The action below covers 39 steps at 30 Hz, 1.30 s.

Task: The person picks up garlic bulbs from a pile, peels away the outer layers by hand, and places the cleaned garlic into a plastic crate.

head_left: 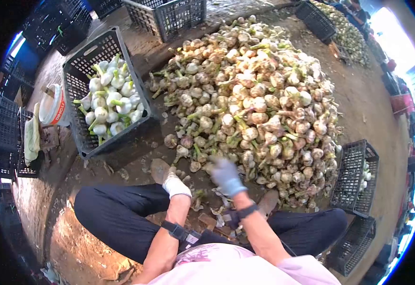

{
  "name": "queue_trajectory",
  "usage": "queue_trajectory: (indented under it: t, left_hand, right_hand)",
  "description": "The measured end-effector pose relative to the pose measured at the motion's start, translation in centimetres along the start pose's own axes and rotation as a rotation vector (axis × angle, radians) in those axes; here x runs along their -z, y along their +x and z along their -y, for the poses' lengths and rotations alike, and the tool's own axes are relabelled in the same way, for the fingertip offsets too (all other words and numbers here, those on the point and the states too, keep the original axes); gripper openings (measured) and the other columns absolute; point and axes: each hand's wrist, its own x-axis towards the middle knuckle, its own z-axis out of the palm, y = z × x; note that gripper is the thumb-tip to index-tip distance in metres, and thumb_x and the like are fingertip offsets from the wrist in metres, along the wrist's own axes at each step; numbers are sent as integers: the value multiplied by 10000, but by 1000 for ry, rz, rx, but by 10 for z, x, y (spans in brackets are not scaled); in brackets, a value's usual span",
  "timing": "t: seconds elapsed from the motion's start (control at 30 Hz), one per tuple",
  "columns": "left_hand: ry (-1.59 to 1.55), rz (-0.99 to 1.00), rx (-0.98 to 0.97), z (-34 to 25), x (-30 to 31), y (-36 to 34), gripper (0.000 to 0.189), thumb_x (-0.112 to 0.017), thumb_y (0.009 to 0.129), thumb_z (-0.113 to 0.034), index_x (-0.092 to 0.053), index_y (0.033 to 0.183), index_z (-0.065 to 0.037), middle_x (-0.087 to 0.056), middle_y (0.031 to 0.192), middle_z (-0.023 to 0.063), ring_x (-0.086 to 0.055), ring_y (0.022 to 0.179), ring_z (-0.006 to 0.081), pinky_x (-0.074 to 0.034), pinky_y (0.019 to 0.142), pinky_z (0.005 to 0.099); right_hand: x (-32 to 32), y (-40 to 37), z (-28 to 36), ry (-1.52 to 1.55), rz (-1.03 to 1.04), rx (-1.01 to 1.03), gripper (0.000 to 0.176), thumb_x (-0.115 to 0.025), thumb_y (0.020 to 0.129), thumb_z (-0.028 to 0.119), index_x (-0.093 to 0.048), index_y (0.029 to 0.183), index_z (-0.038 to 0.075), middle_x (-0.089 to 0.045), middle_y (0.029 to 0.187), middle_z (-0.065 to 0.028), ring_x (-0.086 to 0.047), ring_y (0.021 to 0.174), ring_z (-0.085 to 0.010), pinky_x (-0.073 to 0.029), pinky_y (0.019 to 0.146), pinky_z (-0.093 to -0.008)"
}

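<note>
My left hand (175, 184), in a white glove, is low between my knees, beside a brown shoe tip (160, 170). Its fingers are mostly hidden from above, and I cannot tell what they hold. My right hand (227, 176), in a grey glove with a light blue cuff, is smeared by motion at the near edge of a big heap of garlic bulbs (259, 104). Many of those bulbs are soiled and carry short green stalks. Loose trimmings (198, 199) lie on the ground between my hands.
A black crate (81, 137) at left contains cleaned white garlic (110, 97). Next to it is a white bucket (53, 107) with red lettering. Another crate (167, 21) stands behind the heap. At right are a crate with some garlic (354, 178) and a lower crate (352, 244).
</note>
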Motion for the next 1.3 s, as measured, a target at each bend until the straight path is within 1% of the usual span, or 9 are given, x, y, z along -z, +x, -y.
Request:
queue_trajectory:
  t: [0.17, 0.33, 0.4, 0.57, 0.77, 1.0, 1.03, 1.1, 1.3]
  left_hand:
    - [78, -6, 92, -20, -2, -26, 179, -606, 797, -255, -525, 767, -98, -523, 650, 33, -515, 502, 190, -448, 422, 317]
    - [169, 58, 143, -15, 4, -14, 240, -591, 805, -259, -538, 897, -44, -515, 746, 80, -552, 683, 216, -512, 543, 374]
    - [156, 88, 214, -15, 3, -15, 274, -589, 814, -268, -538, 951, -35, -535, 808, 102, -557, 743, 235, -508, 609, 398]
    - [-434, 663, 810, 13, -12, -8, 285, -580, 844, -221, -538, 1032, -12, -580, 1013, 138, -547, 909, 281, -479, 809, 418]
    - [359, 1149, 64, -23, -20, -107, 356, -634, 802, -137, -540, 1135, -51, -575, 955, 58, -564, 840, 146, -492, 745, 287]
    - [683, 1328, -838, -11, -12, -146, 399, -658, 741, -20, -537, 1122, -16, -580, 927, 40, -571, 785, 116, -494, 701, 236]
    - [693, 1334, -845, -11, -10, -149, 399, -658, 741, -20, -537, 1122, -16, -580, 927, 40, -571, 785, 116, -494, 701, 236]
    - [588, 1253, -275, -9, -9, -156, 393, -663, 747, -47, -533, 1114, 9, -601, 918, 50, -573, 737, 116, -495, 680, 230]
    - [457, 1257, -23, 12, -10, -143, 392, -672, 769, -125, -534, 1109, 13, -611, 921, 62, -580, 754, 111, -498, 663, 239]
  right_hand:
    - [-111, 39, -19, -746, 340, 167, 213, -504, 777, 127, -593, 970, 117, -568, 1010, -157, -603, 858, -315, -475, 704, -439]
    - [-108, 55, -20, -737, 307, 247, 248, -566, 745, 143, -599, 988, 104, -580, 995, -177, -607, 843, -327, -475, 728, -416]
    - [-93, 61, -25, 11, 265, 131, 356, -608, 746, 257, -602, 1063, 97, -611, 1019, -168, -607, 875, -307, -475, 757, -390]
    - [6, -14, 36, 237, -90, 190, 401, -633, 732, 167, -575, 1121, 91, -589, 1075, -163, -555, 1001, -309, -419, 878, -345]
    - [87, -78, 45, 1223, -125, -236, 278, -595, 814, 97, -577, 1064, -23, -624, 961, -68, -595, 846, -130, -475, 752, -241]
    - [97, -107, 29, 1290, -147, -278, 155, -603, 817, 116, -593, 939, 22, -615, 806, -26, -600, 685, -113, -526, 516, -294]
    - [98, -110, 32, 1294, -116, -340, 179, -635, 809, 192, -601, 950, 87, -612, 804, 27, -560, 650, -54, -422, 540, -185]
    - [104, -117, 27, 1301, -112, -313, 183, -635, 806, 180, -601, 953, 77, -619, 818, 12, -571, 662, -64, -434, 547, -191]
    - [107, -128, 5, 1463, -109, -168, 167, -585, 827, 89, -599, 973, 8, -631, 833, -68, -625, 690, -168, -555, 570, -327]
